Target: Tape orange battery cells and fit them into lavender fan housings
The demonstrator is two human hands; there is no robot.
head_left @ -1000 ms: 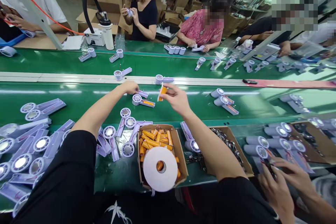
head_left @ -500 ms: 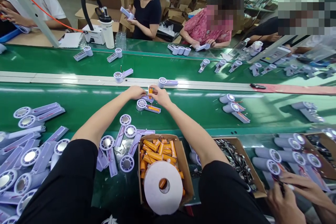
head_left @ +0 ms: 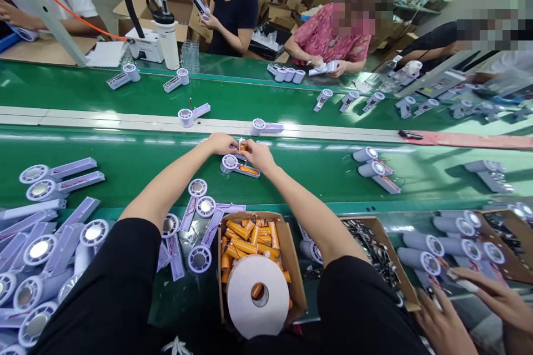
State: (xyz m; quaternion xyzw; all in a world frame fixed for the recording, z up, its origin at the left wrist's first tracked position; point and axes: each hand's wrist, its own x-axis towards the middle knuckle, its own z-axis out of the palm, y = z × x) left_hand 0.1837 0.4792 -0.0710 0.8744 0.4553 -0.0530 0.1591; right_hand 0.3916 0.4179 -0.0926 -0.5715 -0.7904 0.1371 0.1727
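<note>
My left hand (head_left: 220, 143) and my right hand (head_left: 259, 155) meet over the near green conveyor belt (head_left: 125, 163). Between their fingertips is an orange battery (head_left: 243, 147), pinched mostly by my right hand. My left hand's fingers are curled on a lavender fan housing, mostly hidden under the hands. Just in front of them lies another lavender fan housing (head_left: 239, 166) with an orange battery in its handle. A cardboard box of orange batteries (head_left: 250, 233) sits near my body, with a white tape roll (head_left: 257, 295) on it.
Several lavender fan housings (head_left: 45, 233) are piled at the left and lie along both belts. A box of small dark parts (head_left: 375, 255) stands to the right. A co-worker's hands (head_left: 466, 305) work at the lower right. Other people sit across the far belt.
My right hand brought the orange battery down from mid-air to the housing under my left hand; both hands now sit together. The housings on the belt drifted slightly right.
</note>
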